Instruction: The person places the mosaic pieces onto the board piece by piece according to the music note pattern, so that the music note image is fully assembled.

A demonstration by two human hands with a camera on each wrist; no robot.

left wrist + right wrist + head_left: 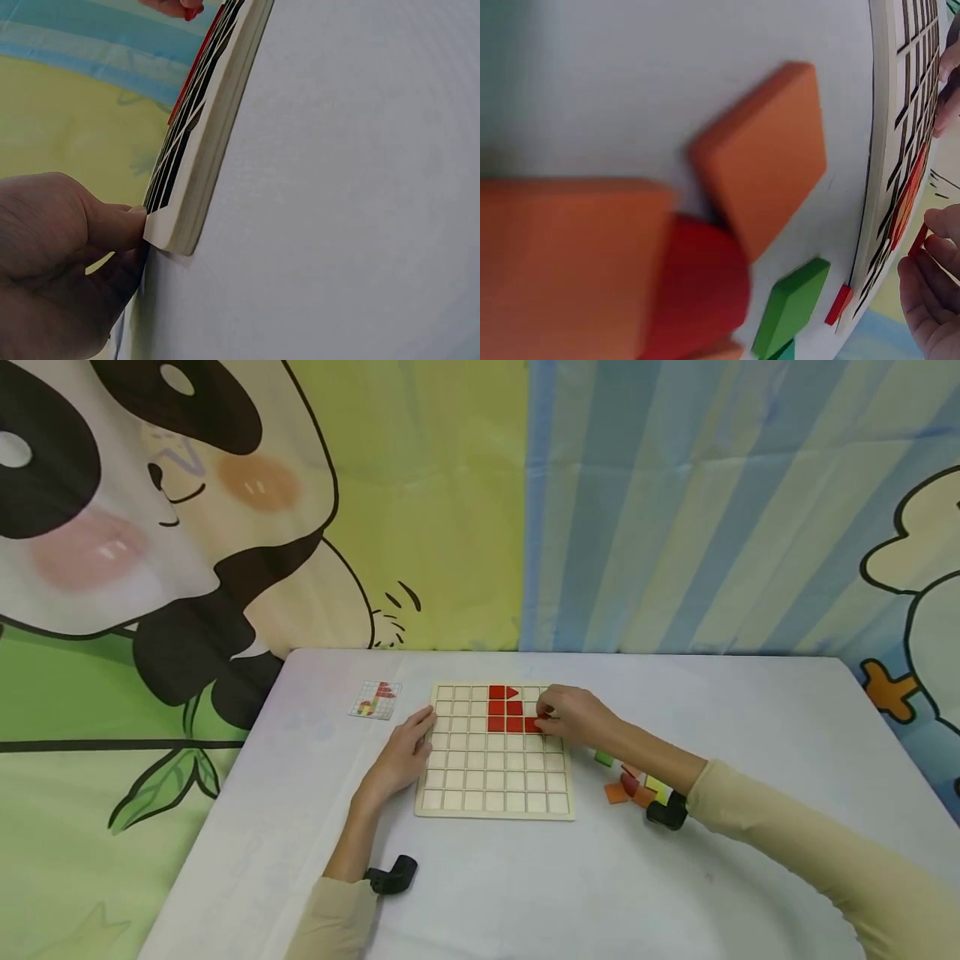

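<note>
A pale gridded board [476, 779] lies on the white table, with several red squares [497, 708] and a red triangle [512, 692] in its upper cells. My left hand [401, 752] rests at the board's left edge, with thumb and fingertips touching the rim. In the left wrist view, the thumb [120, 225] meets the board's corner. Over the upper right cells, my right hand [577, 714] pinches a small red piece [920, 238] between thumb and fingers. The exact shape of that piece is partly hidden by the fingers.
A small pattern card [376, 700] lies left of the board. To the right, below my right forearm, loose pieces are scattered: an orange one [617, 793], a green one [603, 758], yellow and red ones. A printed cloth [450, 502] hangs behind the table's far edge.
</note>
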